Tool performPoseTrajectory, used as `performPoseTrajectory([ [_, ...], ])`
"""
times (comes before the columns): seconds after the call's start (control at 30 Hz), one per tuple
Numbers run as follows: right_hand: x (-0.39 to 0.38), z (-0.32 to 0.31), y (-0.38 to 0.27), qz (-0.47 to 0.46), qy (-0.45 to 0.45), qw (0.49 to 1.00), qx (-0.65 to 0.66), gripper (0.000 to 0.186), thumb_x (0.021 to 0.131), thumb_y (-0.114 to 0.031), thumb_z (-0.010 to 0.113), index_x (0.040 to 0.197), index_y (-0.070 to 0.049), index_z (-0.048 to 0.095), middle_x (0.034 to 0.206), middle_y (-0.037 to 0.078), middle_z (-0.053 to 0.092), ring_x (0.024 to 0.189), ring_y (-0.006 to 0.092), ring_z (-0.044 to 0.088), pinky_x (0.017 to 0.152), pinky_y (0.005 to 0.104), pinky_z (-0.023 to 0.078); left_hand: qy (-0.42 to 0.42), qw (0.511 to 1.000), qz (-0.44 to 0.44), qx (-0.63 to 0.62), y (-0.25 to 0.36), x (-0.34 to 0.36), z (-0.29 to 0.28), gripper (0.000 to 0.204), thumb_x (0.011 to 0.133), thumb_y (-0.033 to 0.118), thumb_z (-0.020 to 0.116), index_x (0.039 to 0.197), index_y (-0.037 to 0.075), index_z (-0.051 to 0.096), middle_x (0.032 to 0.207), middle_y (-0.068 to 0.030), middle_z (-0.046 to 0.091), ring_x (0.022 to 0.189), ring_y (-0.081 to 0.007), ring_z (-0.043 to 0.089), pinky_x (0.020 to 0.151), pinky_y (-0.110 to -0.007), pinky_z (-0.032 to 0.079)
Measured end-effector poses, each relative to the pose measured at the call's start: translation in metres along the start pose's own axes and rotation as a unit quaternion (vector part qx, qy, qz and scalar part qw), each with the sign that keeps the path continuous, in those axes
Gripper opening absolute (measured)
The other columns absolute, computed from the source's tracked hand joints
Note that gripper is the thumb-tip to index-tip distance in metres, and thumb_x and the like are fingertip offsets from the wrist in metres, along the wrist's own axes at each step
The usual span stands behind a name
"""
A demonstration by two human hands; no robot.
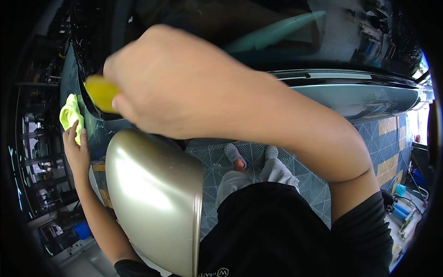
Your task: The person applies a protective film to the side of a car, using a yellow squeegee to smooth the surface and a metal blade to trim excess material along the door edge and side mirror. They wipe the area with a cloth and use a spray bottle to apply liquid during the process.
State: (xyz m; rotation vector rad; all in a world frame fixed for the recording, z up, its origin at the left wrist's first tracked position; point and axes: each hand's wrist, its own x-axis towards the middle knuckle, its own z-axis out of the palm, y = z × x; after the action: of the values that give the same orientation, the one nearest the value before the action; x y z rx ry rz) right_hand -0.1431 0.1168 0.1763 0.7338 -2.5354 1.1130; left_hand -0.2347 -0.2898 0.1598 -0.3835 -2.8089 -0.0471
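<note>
My right hand point(159, 87) is closed on a yellow tool point(99, 92), probably a squeegee, at the left edge of a dark glass pane point(194, 23) on a car, beside black trim. Motion blurs the hand and tool. My left hand point(76, 145) holds a crumpled yellow-green cloth point(69, 113) against the dark blue-grey painted panel point(99, 131) at the left, which looks wet or streaked. A glossy champagne-coloured mirror housing point(150, 194) is below my right hand, between my left forearm and my body.
The car's door panel point(360, 101) runs to the right below the glass. My feet point(235, 154) stand on patterned tiles point(314, 175). Hoses and blue equipment point(401, 212) lie at the lower right. Shelving and equipment point(37, 138) line the far left.
</note>
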Motion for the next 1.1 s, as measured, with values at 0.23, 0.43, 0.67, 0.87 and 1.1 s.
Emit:
performPoseTrajectory([
  [0.23, -0.074, 0.008, 0.013, 0.060, 0.014, 0.997, -0.045, 0.017, 0.083, -0.012, 0.063, 0.089, 0.004, 0.063, 0.077, 0.018, 0.066, 0.070, 0.0341, 0.067, 0.067, 0.0414, 0.056, -0.049, 0.993, -0.073, 0.081, -0.089, 0.017, 0.038, 0.058, 0.098, 0.036, 0.060, 0.143, 0.001, 0.047, 0.137, -0.0288, 0.050, 0.128, -0.0436, 0.049, 0.108, -0.046, 0.040],
  [0.43, -0.053, 0.057, 0.007, 0.059, 0.045, 0.997, -0.038, 0.014, 0.083, -0.008, 0.061, 0.086, 0.006, 0.063, 0.078, 0.021, 0.067, 0.072, 0.0333, 0.069, 0.069, 0.0401, 0.057, -0.024, 0.992, -0.093, 0.081, -0.126, 0.025, 0.066, 0.058, 0.097, 0.030, 0.061, 0.143, -0.001, 0.046, 0.123, -0.0266, 0.060, 0.115, -0.0408, 0.059, 0.098, -0.044, 0.046],
  [0.67, -0.028, 0.032, 0.004, 0.069, 0.041, 0.997, -0.010, 0.018, 0.086, -0.012, 0.065, 0.092, 0.003, 0.070, 0.077, 0.019, 0.070, 0.073, 0.0322, 0.071, 0.069, 0.0393, 0.057, 0.068, 0.971, -0.171, -0.151, -0.228, 0.026, 0.046, 0.032, 0.100, 0.027, 0.056, 0.105, -0.003, 0.066, 0.097, -0.0120, 0.068, 0.084, -0.0239, 0.065, 0.075, -0.042, 0.049],
  [0.87, -0.119, -0.083, 0.016, 0.161, 0.188, 0.958, 0.145, 0.028, 0.089, -0.022, 0.071, 0.096, 0.004, 0.066, 0.077, 0.012, 0.070, 0.066, 0.0179, 0.067, 0.063, 0.0294, 0.052, 0.245, 0.654, -0.197, -0.688, -0.192, -0.146, -0.075, 0.045, 0.105, 0.022, 0.044, 0.142, -0.004, 0.046, 0.139, -0.0183, 0.056, 0.126, -0.0279, 0.057, 0.108, -0.043, 0.044],
  [1.1, -0.247, -0.130, 0.070, 0.228, 0.160, 0.919, 0.279, 0.025, 0.089, -0.016, 0.073, 0.104, 0.003, 0.066, 0.090, 0.004, 0.068, 0.080, 0.0095, 0.061, 0.073, 0.0240, 0.048, 0.126, 0.873, -0.328, -0.338, 0.244, -0.353, -0.012, 0.034, 0.096, 0.018, 0.055, 0.120, -0.006, 0.057, 0.112, -0.0167, 0.061, 0.098, -0.0270, 0.061, 0.086, -0.039, 0.048],
])
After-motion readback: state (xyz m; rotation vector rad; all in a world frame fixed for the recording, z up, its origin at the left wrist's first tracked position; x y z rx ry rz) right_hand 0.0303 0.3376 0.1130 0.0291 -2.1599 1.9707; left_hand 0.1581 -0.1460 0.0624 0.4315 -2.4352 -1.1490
